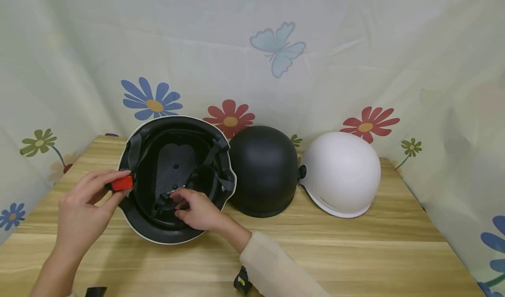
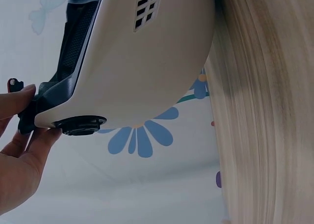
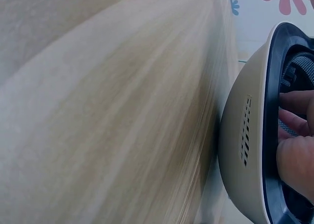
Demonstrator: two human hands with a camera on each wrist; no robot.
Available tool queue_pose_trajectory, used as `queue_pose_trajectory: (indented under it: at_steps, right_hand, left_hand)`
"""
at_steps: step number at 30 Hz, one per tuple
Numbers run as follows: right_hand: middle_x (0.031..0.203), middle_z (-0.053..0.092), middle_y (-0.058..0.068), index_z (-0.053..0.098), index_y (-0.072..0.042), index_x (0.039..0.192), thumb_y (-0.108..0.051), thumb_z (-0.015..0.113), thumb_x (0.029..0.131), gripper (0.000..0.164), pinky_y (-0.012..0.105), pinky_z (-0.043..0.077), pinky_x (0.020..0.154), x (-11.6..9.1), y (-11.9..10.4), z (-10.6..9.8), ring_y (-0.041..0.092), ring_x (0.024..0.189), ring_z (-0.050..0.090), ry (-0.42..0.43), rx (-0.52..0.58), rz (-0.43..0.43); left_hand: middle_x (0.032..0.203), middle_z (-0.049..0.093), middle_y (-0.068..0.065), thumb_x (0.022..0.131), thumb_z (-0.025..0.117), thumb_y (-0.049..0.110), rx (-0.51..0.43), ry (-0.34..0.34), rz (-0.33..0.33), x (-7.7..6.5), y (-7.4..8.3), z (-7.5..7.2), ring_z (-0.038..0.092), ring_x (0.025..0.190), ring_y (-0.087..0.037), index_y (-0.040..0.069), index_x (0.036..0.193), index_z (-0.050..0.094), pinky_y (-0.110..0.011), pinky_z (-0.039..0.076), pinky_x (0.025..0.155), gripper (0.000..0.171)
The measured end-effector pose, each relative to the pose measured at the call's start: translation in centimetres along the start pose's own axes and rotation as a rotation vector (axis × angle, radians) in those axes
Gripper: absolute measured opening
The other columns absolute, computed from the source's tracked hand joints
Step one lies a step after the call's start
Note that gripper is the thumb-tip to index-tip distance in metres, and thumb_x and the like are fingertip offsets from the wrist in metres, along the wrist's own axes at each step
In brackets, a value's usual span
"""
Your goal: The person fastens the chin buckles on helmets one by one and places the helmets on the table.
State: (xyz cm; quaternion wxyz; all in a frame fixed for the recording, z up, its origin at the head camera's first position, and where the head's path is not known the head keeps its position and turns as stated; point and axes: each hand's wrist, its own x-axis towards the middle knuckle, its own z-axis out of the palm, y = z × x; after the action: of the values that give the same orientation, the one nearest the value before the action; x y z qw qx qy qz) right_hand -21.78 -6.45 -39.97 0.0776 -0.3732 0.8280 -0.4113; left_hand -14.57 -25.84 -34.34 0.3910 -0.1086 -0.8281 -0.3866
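Note:
An upturned helmet (image 1: 178,240) with a pale shell and black lining lies at the left of the table, its hollow facing up. At its left rim my left hand (image 1: 84,205) pinches a red buckle (image 1: 122,183) between thumb and fingers. The left wrist view shows this hand (image 2: 24,170) at the rim beside a round black side cap (image 2: 81,125). My right hand (image 1: 197,207) reaches inside the hollow, its curled fingers at a black chin strap (image 1: 161,200). In the right wrist view the lining and rim partly hide those fingers (image 3: 294,102).
A black helmet (image 1: 263,169) sits dome up right against the upturned one. Further right stands a white helmet (image 1: 343,169). All rest on a wooden table (image 1: 355,253) before a flowered cloth backdrop (image 1: 335,69). Small dark objects (image 1: 242,281) lie near the front edge.

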Motion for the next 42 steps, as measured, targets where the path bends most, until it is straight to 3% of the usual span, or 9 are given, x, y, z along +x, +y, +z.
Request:
queue_pose_trajectory:
  at_steps: [10,16,22,25,29,36,42]
  right_hand:
    - [0.108,0.061,0.01,0.057,0.0,0.113,0.002,0.061,0.082,0.032,0.009,0.042,0.078,0.0,-0.1,-0.1,0.01,0.092,0.061,-0.016,-0.069,-0.006]
    - [0.104,0.061,0.01,0.057,0.001,0.112,0.001,0.061,0.085,0.028,0.01,0.044,0.077,-0.5,0.3,-0.5,0.009,0.091,0.06,-0.003,0.107,-0.018]
    - [0.098,0.06,0.019,0.057,0.008,0.105,0.004,0.062,0.084,0.022,0.015,0.046,0.074,-1.4,-2.0,-3.1,0.014,0.083,0.058,0.023,0.279,-0.01]
    - [0.1,0.058,0.024,0.056,0.011,0.105,0.006,0.061,0.083,0.023,0.016,0.046,0.074,-1.8,-2.9,-4.3,0.013,0.081,0.055,0.012,0.357,-0.019]
    - [0.102,0.057,0.02,0.056,0.007,0.108,0.003,0.062,0.084,0.025,0.016,0.047,0.075,-1.8,-2.4,-4.8,0.008,0.082,0.053,0.0,0.424,-0.014]
    - [0.098,0.058,0.014,0.058,0.003,0.104,-0.001,0.065,0.083,0.023,0.02,0.048,0.075,-2.2,-1.4,-5.2,0.007,0.081,0.053,0.012,0.437,-0.068]
    - [0.094,0.058,0.015,0.058,0.004,0.102,0.0,0.065,0.083,0.021,0.02,0.048,0.069,-3.0,-1.0,-5.8,0.008,0.079,0.053,0.023,0.43,-0.076]
  left_hand:
    - [0.096,0.054,0.023,0.057,0.072,-0.025,-0.011,0.006,0.012,0.0,-0.3,0.1,0.051,0.092,0.012,0.0,0.096,0.07,-0.003,0.037,0.077,0.047]
    - [0.095,0.053,0.024,0.056,0.072,-0.025,-0.004,0.008,0.013,-0.1,-0.5,0.1,0.051,0.092,0.013,0.0,0.095,0.07,-0.002,0.037,0.077,0.046]
    - [0.097,0.052,0.025,0.056,0.073,-0.025,-0.004,0.0,-0.004,-0.2,-1.1,0.2,0.05,0.092,0.012,-0.002,0.097,0.069,-0.003,0.038,0.075,0.047]
    - [0.097,0.053,0.023,0.057,0.072,-0.025,-0.035,-0.011,-0.043,-0.3,-1.6,0.3,0.051,0.092,0.01,-0.004,0.097,0.068,-0.004,0.04,0.073,0.046]
    - [0.096,0.054,0.02,0.06,0.071,-0.024,-0.059,-0.025,-0.105,-0.4,-2.3,0.4,0.051,0.092,0.009,-0.005,0.099,0.067,-0.005,0.041,0.071,0.043]
    - [0.097,0.052,0.023,0.064,0.072,-0.019,-0.019,-0.024,-0.163,-0.5,-3.0,0.2,0.049,0.092,0.011,-0.005,0.101,0.066,-0.003,0.04,0.069,0.04]
    - [0.098,0.053,0.02,0.064,0.072,-0.02,-0.036,-0.027,-0.15,-0.5,-3.1,0.3,0.05,0.092,0.008,-0.005,0.101,0.066,-0.004,0.041,0.071,0.041]
